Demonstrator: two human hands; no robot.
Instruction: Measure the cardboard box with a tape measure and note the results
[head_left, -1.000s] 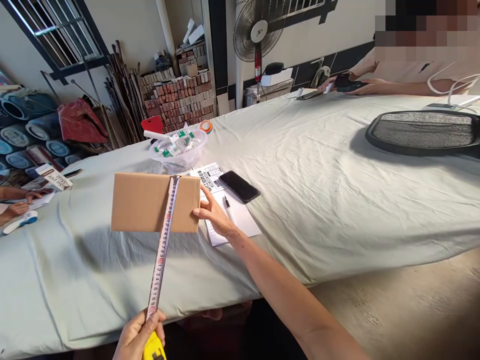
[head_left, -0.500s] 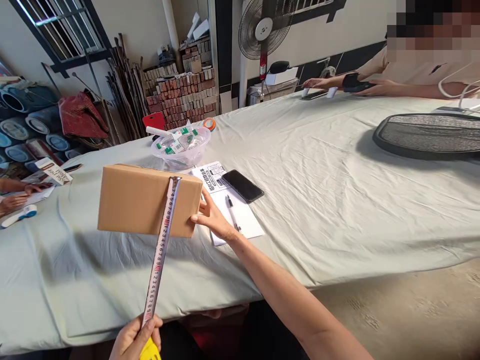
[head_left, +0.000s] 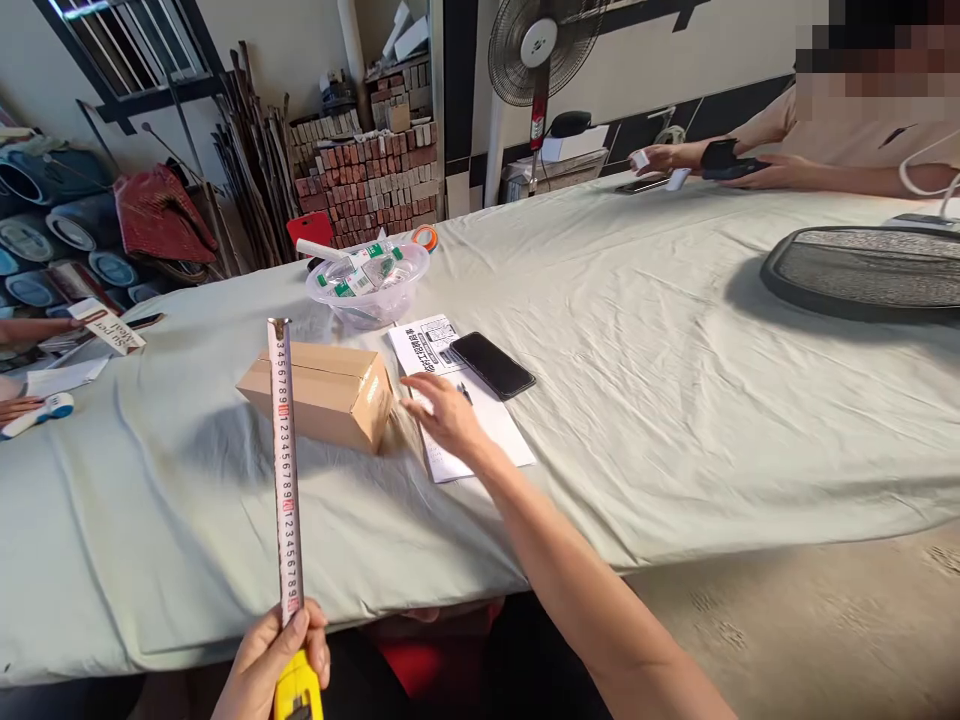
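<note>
A yellow tape measure (head_left: 297, 688) is gripped in my left hand (head_left: 274, 655) near the table's front edge. Its blade stands extended away from me, and the hooked end passes in front of a brown cardboard box (head_left: 322, 395). The box rests on the cloth-covered table, its taped right end towards my right hand (head_left: 444, 412). That hand is open just beside the box, fingers apart, over a printed sheet of paper (head_left: 480, 440). A pen (head_left: 465, 393) on the paper is mostly hidden by the hand. Right behind lies a black smartphone (head_left: 493, 365).
A clear plastic basin (head_left: 367, 300) with bottles stands behind the box, an orange tape roll (head_left: 425, 237) beside it. At right lies a dark oval mesh object (head_left: 862, 270). Another person's hands (head_left: 735, 170) are at the far right; someone else's hand (head_left: 19, 408) is at left.
The box, tilted up in my right hand before, now lies on the table, and that hand has let go. The tape blade has swung upright, away from the box face.
</note>
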